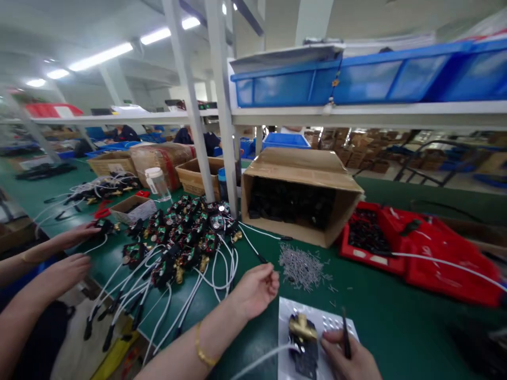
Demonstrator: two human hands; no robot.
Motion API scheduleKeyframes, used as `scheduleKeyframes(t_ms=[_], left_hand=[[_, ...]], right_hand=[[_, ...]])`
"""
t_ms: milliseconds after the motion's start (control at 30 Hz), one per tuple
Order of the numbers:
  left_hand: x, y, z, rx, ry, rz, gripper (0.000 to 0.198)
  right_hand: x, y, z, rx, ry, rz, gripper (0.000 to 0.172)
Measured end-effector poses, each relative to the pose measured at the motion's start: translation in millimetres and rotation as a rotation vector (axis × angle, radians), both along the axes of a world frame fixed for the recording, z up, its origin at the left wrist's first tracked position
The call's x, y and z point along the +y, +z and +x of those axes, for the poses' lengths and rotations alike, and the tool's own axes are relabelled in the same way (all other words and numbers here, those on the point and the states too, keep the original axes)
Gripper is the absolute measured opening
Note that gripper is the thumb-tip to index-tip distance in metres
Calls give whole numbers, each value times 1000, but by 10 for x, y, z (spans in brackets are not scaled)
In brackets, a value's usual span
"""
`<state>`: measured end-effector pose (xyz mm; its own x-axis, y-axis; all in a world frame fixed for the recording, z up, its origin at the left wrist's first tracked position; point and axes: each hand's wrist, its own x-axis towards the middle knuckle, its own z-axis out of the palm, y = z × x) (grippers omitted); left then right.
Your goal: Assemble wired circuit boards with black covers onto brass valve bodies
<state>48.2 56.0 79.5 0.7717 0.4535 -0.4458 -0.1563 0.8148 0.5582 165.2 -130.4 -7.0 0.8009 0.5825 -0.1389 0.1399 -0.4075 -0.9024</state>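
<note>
My left hand (pixel 255 291) hovers palm-up beside a heap of small grey screws (pixel 301 266), its fingers curled closed; whether anything is in them I cannot make out. A slim dark pointed tool, tweezers by its look (pixel 346 333), stands up from the grip of my right hand (pixel 350 359). Just left of those fingers, a black housing (pixel 304 361) with a brass valve fitting (pixel 302 328) lies on a white sheet (pixel 285 311). From the housing a white cable (pixel 265 360) runs toward the bottom edge. Small round silvery pieces (pixel 330 322) sit in rows on the sheet.
Many wired circuit-board units (pixel 190 227) crowd the bench left of me. At the far left, a co-worker's hands (pixel 75 258) handle one unit. A cardboard box (pixel 301 163) of black parts stands behind the screws, red bins (pixel 376 269) to the right, blue bins (pixel 356 79) on the shelf.
</note>
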Motion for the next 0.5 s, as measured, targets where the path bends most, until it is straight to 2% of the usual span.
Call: scheduleKeyframes(t_ms=[100,200,267,367,433,500], left_hand=[[-388,7,-589,-106,-195,-98,18],[-695,-137,-891,1,-283,-191,22],[-846,-298,-928,66,-257,-182,27],[-982,-456,-873,62,-285,-25,30],[-1006,-421,-845,48,-423,92,35],[-970,-283,-846,43,-538,131,33]], right_hand=[[-63,78,-50,-49,33,-100,33],[-86,137,-86,-70,-7,-120,33],[-78,154,-94,-65,-35,-116,33],[-17,144,-60,-15,-22,-60,31],[55,130,-13,20,8,-34,31],[134,127,36,35,42,-19,29]])
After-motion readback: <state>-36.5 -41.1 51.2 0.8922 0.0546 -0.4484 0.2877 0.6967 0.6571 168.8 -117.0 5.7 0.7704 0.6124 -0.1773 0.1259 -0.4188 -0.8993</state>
